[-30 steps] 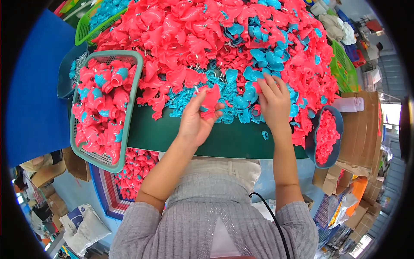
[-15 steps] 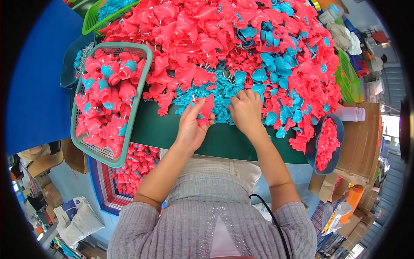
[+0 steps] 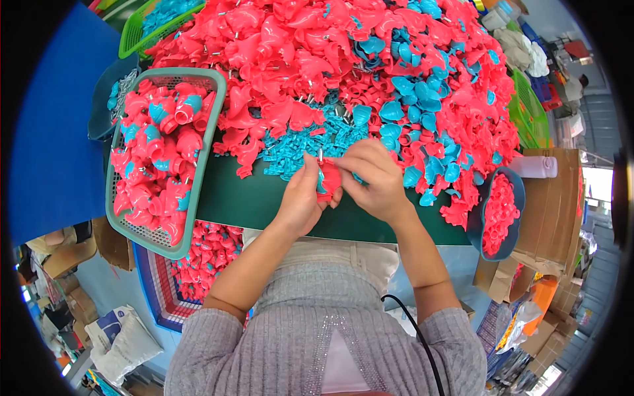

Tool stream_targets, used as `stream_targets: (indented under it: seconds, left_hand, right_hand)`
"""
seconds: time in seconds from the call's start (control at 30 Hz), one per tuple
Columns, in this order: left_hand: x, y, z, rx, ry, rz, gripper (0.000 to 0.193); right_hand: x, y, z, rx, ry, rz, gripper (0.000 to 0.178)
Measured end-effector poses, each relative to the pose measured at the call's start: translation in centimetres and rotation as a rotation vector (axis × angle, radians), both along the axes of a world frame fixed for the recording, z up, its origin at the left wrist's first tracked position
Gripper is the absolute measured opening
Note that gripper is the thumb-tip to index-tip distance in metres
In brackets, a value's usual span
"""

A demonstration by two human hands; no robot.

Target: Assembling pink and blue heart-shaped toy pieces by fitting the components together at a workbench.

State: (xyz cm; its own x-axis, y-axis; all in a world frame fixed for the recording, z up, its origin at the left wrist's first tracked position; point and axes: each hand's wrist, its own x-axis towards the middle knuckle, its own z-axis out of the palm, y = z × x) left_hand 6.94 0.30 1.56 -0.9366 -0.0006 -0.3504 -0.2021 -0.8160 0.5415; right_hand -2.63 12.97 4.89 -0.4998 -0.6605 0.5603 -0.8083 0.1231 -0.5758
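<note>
To the right of the grey-green basket (image 3: 209, 152), and apart from it, the 2 hands meet above the dark green table (image 3: 244, 204). The left hand (image 3: 300, 198) is mostly closed and holds 1 red plastic piece (image 3: 329, 179) between the thumb and the bent fingers. The fingers cover a good part of this piece, so its full shape is difficult to see. A blue patch (image 3: 321, 182) shows on it, but I cannot tell if this is a separate part. A metal pin (image 3: 320, 154) stands at its top. The right hand (image 3: 373, 178) has the thumb and forefinger almost together beside the piece, with the other fingers curled; if they pinch something small, I cannot tell.

To the right of the basket and farther back lies a heap of red parts (image 3: 284, 53), which the upper edge cuts off. Small blue parts (image 3: 284, 155) lie between the basket and the right hand, which hides some of them. Inside the basket, red-and-blue pieces (image 3: 158, 138) cover each other. Well to its right, a dark bowl (image 3: 476, 231) contains small red rings or caps, too small to distinguish. Below the basket, a crate (image 3: 150, 290) is partly hidden.
</note>
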Motion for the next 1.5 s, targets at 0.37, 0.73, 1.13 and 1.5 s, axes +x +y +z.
stream_targets:
  seconds: [0.37,0.73,1.13,1.5]
  left_hand:
    - [0.2,1.3,1.4,-0.111,-0.018,-0.021,0.061]
    - [1.0,1.8,-0.4,-0.027,-0.148,-0.115,0.053]
    - [-0.3,1.1,-2.2,0.162,-0.171,0.066,0.046]
    - [-2.9,1.4,2.1,0.366,-0.06,0.108,0.041]
  right_hand:
    - [0.4,1.3,-0.4,0.013,-0.015,0.022,0.027]
    - [3.4,3.0,-3.4,-0.249,-0.953,-0.147,0.017]
    - [-0.8,4.7,-5.2,0.365,0.163,-0.724,0.039]
    - [1.5,3.9,-0.3,0.075,-0.19,-0.163,0.051]
